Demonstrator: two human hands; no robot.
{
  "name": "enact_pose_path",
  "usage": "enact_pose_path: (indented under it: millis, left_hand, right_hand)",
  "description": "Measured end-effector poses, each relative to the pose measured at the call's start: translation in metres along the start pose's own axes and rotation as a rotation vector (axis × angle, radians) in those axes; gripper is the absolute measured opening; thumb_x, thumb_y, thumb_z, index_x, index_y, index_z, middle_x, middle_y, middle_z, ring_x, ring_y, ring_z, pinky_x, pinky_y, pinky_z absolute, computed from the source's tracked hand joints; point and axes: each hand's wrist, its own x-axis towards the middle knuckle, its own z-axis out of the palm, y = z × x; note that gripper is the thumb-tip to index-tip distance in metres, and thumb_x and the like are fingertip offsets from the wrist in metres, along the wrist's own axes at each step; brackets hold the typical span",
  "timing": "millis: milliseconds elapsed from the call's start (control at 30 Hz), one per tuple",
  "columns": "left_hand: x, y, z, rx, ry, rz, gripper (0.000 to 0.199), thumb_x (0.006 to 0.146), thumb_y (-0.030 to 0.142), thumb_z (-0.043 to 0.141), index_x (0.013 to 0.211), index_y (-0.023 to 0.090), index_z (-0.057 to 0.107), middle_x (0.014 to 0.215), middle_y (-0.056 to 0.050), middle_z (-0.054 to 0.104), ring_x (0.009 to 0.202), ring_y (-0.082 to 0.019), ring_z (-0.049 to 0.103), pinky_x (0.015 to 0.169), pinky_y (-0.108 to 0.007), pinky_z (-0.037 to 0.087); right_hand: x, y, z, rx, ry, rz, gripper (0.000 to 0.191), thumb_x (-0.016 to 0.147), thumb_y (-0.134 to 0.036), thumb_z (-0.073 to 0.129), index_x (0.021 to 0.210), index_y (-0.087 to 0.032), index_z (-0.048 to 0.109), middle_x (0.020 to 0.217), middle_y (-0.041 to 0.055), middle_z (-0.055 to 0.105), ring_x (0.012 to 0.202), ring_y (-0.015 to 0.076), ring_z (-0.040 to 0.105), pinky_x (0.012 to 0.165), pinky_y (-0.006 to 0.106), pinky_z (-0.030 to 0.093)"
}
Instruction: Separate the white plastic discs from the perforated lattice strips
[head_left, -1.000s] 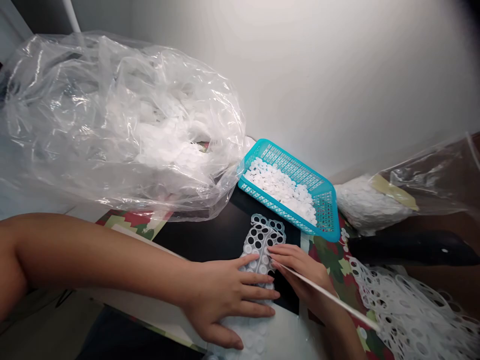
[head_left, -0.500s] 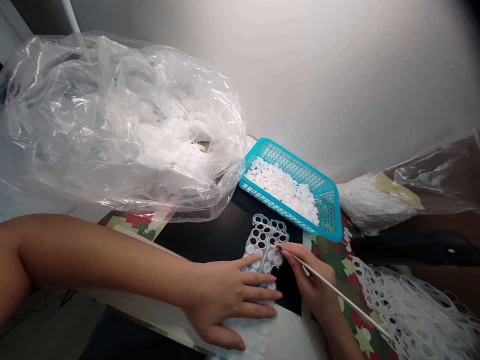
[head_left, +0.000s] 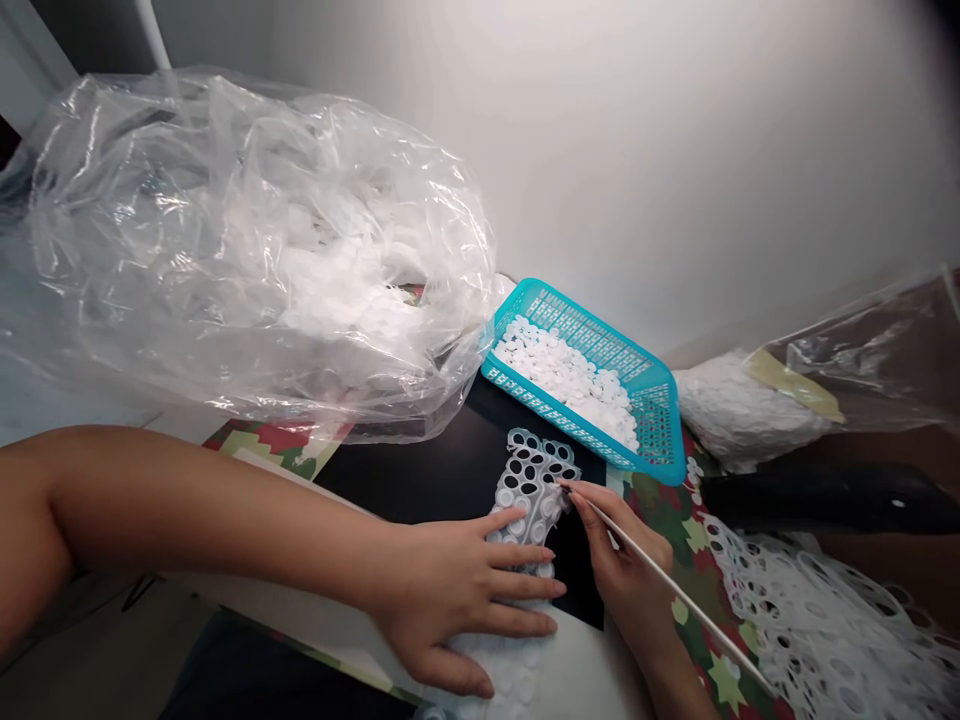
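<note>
Moved since 1 s ago: right hand [head_left: 630,550], then with fingers laid low across the sheet [head_left: 540,505], now drawn back to the right edge of its upper part. Left hand [head_left: 446,590]: in nearly the same place.

Right hand: thumb and forefinger pinching the stick [head_left: 679,592] near its dark tip; other fingers curled below. Stick: 1, white, thin, slanting; tip at the sheet, far end down by the rings [head_left: 832,610]. Whether the tip touches the sheet, cannot tell.

Left hand: palm down, 4 fingers and thumb spread, resting on the sheet's lower part.

Sheet: translucent, perforated; upper part on the black mat [head_left: 412,480], with open holes showing dark; rows farther down filled with pale round pieces.

Basket [head_left: 555,410]: 1, blue, lattice-sided, beyond the sheet; contents, white discs [head_left: 574,380].

Bags: 2, clear. Big bag [head_left: 300,250], left of basket, white contents, detail unclear. Small bag [head_left: 750,405], right of basket, packed white, yellowish patch.

Handle [head_left: 817,498]: black, below small bag. Rings: pale, perforated, heaped at lower right, partly on the patterned cover [head_left: 664,505].
</note>
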Motion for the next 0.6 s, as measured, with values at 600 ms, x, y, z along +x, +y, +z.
enact_pose_path:
  millis: [600]
  left_hand:
    - [0.000,0.001,-0.002,-0.062,0.010,0.001,0.063,0.088,0.042,0.048,0.141,0.008,0.039,0.148,-0.013,0.033,0.139,-0.032,0.027,0.116,-0.053,0.001]
  right_hand:
    - [0.012,0.012,-0.032,-0.020,-0.293,-0.243,0.021,0.092,-0.017,0.051,0.106,-0.022,0.064,0.100,0.0036,0.073,0.094,0.0160,0.069,0.084,0.024,0.057]
